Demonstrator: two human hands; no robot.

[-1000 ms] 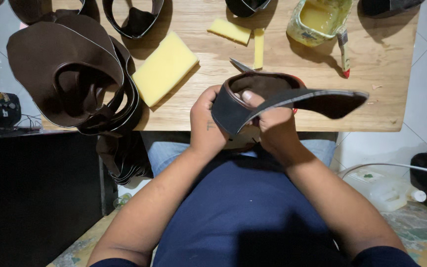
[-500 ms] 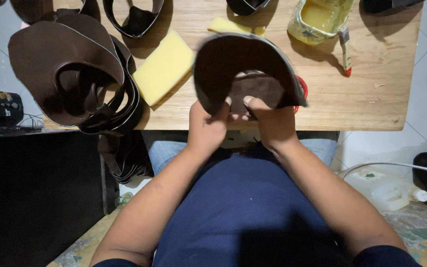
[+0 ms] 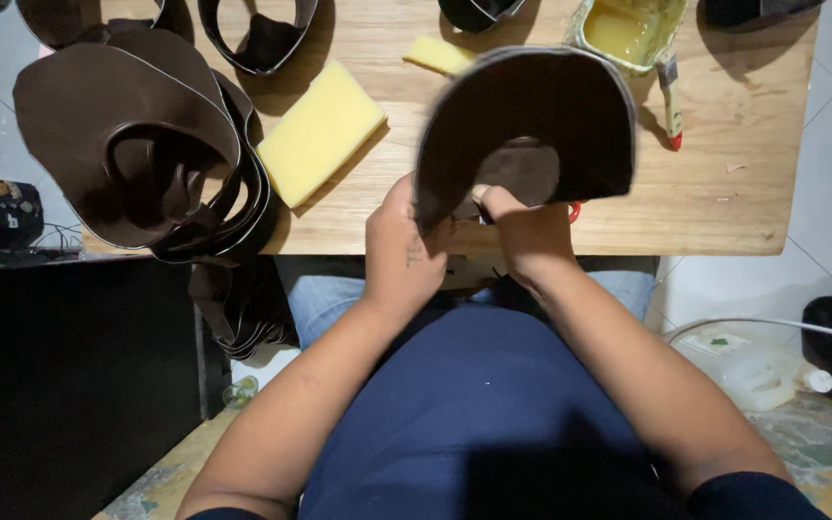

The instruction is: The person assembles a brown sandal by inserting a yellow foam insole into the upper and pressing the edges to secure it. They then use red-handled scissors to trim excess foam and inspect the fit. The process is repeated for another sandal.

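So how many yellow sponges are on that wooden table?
2. A large yellow sponge block lies left of the brown leather piece that both hands hold; a smaller yellow piece lies near the table's far edge. Others may be hidden behind the leather.

The leather piece (image 3: 541,116) looks matt, smooth and dark brown. The tabletop (image 3: 724,193) is pale bare wood; the yellow sponge (image 3: 320,130) is porous foam.

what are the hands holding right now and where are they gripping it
Both hands, left hand and right hand, hold a curved dark brown leather piece by its lower edge.
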